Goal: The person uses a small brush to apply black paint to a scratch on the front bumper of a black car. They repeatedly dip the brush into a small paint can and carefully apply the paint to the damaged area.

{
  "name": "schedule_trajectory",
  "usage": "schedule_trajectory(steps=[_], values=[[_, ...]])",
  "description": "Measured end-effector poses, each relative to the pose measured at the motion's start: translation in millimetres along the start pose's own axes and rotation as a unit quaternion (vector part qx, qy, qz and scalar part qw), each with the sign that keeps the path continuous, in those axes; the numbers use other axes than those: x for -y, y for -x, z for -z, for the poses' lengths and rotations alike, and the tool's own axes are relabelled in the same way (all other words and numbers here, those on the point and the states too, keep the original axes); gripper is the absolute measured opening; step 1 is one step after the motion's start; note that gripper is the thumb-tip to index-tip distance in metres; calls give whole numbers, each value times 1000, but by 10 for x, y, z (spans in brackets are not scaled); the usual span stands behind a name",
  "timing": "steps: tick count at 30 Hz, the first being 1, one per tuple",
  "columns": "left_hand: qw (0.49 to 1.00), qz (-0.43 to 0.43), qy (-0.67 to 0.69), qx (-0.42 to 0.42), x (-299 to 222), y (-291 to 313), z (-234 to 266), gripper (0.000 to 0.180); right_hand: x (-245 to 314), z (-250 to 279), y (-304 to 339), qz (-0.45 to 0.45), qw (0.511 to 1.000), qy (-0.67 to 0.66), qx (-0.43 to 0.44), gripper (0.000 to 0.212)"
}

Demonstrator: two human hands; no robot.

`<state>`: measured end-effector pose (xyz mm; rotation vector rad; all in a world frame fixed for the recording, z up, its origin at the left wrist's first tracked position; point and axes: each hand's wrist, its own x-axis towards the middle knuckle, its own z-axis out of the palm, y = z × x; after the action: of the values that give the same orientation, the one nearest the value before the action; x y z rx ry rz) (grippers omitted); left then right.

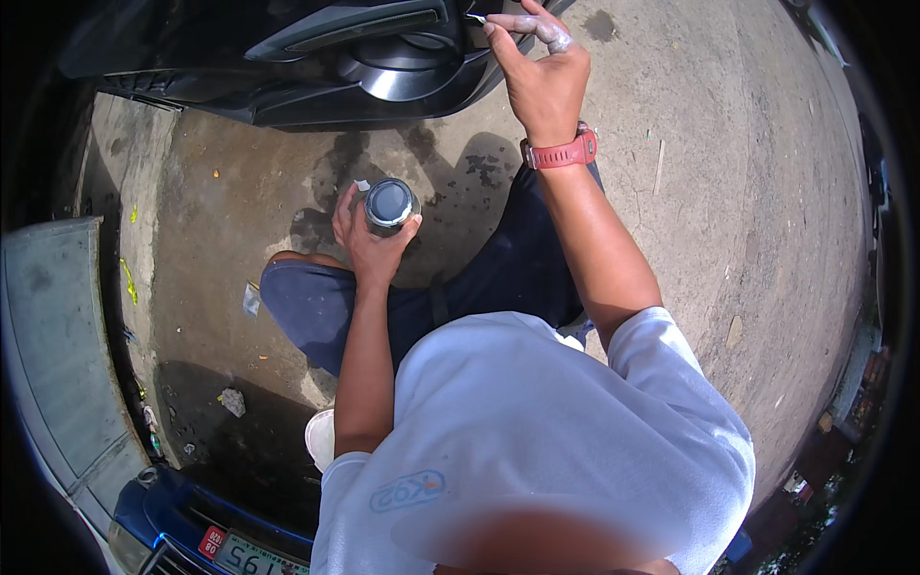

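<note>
My left hand (372, 241) is wrapped round a small round can (390, 204) with a dark grey top and a pale, smeared rim. A small white scrap (361, 185) shows at the fingertips of that hand. My right hand (539, 59) is raised beside the corner of a black car bumper (316, 105). Its thumb and forefinger pinch a small thin white piece (476, 18), whose kind I cannot make out. Whitish smears cover part of a finger on this hand. A red watch (562, 151) sits on the right wrist.
The bumper holds a round lamp (407, 67) in a dark recess. Around my legs is stained concrete ground (690, 240). A blue vehicle with a number plate (254, 556) stands behind me, and a grey metal panel (57, 326) at the left. A stone (231, 402) lies on the ground.
</note>
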<state>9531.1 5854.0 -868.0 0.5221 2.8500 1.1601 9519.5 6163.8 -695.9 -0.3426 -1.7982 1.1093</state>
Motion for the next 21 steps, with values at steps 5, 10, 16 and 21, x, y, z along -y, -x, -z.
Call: schedule_trajectory(steps=[5, 10, 16, 21], values=[[999, -26, 6, -17, 27, -44, -53, 81, 8, -15, -39, -6, 1000, 3, 1, 13], [1000, -26, 12, -14, 24, -42, -45, 82, 32, 18, -19, 14, 999, 32, 12, 14], [1000, -23, 12, -10, 11, -39, -36, 81, 107, 17, -25, -6, 1000, 16, 3, 15], [1000, -15, 10, -6, -13, -25, -27, 80, 110, -15, -58, 2, 1000, 23, -13, 14]])
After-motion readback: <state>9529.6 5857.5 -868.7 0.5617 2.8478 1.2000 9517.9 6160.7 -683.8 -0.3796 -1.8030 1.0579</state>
